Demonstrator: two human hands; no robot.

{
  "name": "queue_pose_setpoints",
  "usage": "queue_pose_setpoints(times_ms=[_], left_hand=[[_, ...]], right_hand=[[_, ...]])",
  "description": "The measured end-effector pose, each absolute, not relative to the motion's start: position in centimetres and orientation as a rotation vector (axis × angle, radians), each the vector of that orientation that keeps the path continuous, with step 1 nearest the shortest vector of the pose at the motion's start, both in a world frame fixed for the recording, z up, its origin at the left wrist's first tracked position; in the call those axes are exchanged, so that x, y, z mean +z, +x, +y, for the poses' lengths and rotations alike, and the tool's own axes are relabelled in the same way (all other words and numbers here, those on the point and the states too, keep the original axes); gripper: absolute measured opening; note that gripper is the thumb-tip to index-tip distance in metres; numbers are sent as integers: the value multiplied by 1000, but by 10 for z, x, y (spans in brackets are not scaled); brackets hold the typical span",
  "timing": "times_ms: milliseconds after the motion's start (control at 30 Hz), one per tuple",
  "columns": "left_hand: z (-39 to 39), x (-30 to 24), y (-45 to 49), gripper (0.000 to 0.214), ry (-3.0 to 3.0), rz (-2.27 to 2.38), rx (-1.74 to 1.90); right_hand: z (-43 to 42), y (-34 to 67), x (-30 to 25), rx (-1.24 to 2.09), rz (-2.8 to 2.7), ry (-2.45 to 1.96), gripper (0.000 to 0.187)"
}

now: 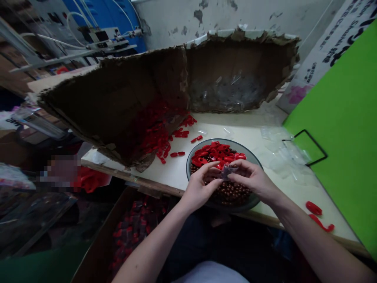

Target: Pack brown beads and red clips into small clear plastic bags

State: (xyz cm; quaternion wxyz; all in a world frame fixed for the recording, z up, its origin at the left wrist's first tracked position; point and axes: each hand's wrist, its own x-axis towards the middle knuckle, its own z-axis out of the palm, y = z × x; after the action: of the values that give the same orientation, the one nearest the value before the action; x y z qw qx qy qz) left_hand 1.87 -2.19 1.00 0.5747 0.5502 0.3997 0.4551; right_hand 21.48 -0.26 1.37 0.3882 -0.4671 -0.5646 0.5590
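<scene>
Over a round grey bowl [188, 165], my two hands meet around a small clear plastic piece [227, 172], perhaps a bag or sleeve; what it contains is too blurred to tell. My right hand [255, 179] pinches it between thumb and fingers. On the other side my left hand [200, 184] has thumb and fingertips curled at its edge, seemingly gripping it too. Below them the bowl holds shiny brown beads [232, 192] at the front and glossy red plastic parts [216, 149] heaped toward the back.
A torn cardboard box [88, 106] spills red pieces [159, 133] onto the white table [176, 173]. Another box [224, 59] holds clear plastic pieces [232, 90]. Clear pieces [277, 145] lie right, beside a green panel [341, 129]. Below left, a carton contains red-and-clear items [135, 224].
</scene>
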Motion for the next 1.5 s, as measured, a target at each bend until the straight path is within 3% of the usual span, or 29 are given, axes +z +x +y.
queue_pose_setpoints(times_ms=[200, 467, 700, 933, 1133, 1500], left_hand=[[-7, 16, 32, 35, 1112, 896, 1067], [-4, 22, 22, 37, 1022, 835, 937], [-4, 13, 15, 43, 952, 825, 951], [1, 10, 11, 47, 890, 758, 1084], [-1, 19, 17, 41, 836, 651, 1203], [-5, 22, 28, 44, 930, 651, 1214]], right_hand=[[-4, 223, 25, 1416, -1540, -1132, 35], [8, 232, 50, 1281, -1975, -1165, 23], [12, 239, 44, 1334, -1862, -1225, 23], [13, 245, 28, 1073, -2334, -1362, 13], [14, 243, 33, 908, -2175, -1418, 23], [25, 239, 10, 610, -2321, -1483, 19]])
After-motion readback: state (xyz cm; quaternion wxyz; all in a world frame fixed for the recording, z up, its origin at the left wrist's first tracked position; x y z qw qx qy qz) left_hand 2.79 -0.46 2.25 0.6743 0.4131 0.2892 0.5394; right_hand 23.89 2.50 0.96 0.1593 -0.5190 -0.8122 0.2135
